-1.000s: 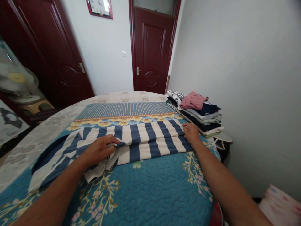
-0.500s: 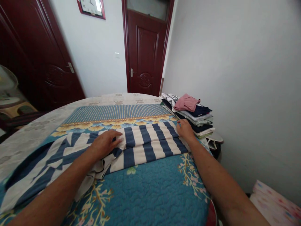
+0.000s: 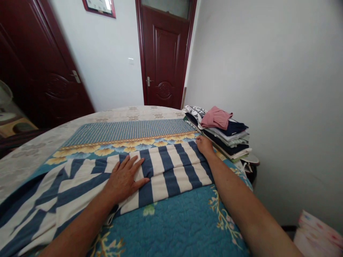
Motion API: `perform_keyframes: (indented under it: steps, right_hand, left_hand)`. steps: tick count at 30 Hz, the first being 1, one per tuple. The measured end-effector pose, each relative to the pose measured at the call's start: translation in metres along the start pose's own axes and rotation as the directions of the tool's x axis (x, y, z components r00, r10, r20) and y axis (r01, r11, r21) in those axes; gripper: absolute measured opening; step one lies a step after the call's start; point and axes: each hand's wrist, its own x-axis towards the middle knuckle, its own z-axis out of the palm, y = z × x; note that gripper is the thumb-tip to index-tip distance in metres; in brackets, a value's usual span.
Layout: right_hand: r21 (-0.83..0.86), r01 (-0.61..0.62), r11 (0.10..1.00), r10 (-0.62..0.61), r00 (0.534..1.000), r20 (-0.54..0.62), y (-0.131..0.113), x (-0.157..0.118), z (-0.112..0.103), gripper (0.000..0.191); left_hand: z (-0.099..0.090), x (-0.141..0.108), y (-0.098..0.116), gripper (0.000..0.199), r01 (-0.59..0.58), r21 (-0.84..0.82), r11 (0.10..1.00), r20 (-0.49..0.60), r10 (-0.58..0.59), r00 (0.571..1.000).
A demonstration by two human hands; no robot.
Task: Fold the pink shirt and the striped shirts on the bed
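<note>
Cloth [image 3: 171, 162], navy-and-cream striped, creased lengthwise; left hand [image 3: 124, 180] spread on it.

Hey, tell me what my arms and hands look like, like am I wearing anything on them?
Your left hand and right hand are bare, without gloves. The left forearm and right forearm show no sleeve, watch or bracelet. No ring shows on the left; the right fingers are partly hidden, so I can't tell there.
</note>
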Motion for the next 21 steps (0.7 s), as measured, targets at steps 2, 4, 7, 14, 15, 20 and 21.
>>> perform_keyframes:
  steps: [2,4,7,14,15,20,21]
  right_hand:
    - [0.01,-0.003,1.0,0.004,0.998,-0.062,0.003,0.005,0.001,0.032]
    - [-0.017,-0.02,1.0,0.019,0.998,-0.057,0.005,0.008,0.002,0.03]
    - [-0.085,-0.008,0.996,0.011,0.999,0.034,0.005,0.007,0.005,0.027]
    - [-0.215,0.16,0.963,-0.19,0.974,-0.126,-0.014,-0.012,-0.01,0.036]
    - [-0.201,0.214,0.956,-0.245,0.959,-0.143,-0.023,-0.018,-0.013,0.036]
    - [0.047,0.52,0.853,-0.522,0.85,0.075,-0.091,-0.077,-0.013,0.041]
    - [0.09,0.557,0.826,-0.564,0.812,0.152,-0.105,-0.092,-0.009,0.045]
  left_hand:
    - [0.0,0.0,0.002,0.088,0.016,0.007,1.0,0.006,-0.016,1.0]
    - [0.0,-0.001,0.003,0.088,0.032,0.018,0.999,0.013,-0.032,0.999]
    - [0.0,-0.001,0.003,0.088,0.029,0.017,0.999,0.008,-0.029,1.0]
    - [-0.001,0.0,-0.006,0.063,0.031,-0.054,0.998,-0.018,-0.032,0.999]
    - [-0.001,0.0,-0.007,0.063,0.044,-0.034,0.998,-0.022,-0.045,0.999]
    - [-0.001,0.003,-0.008,0.083,0.129,0.027,0.991,-0.01,-0.129,0.992]
    - [-0.001,0.004,-0.01,0.088,0.142,0.027,0.99,-0.006,-0.142,0.99]
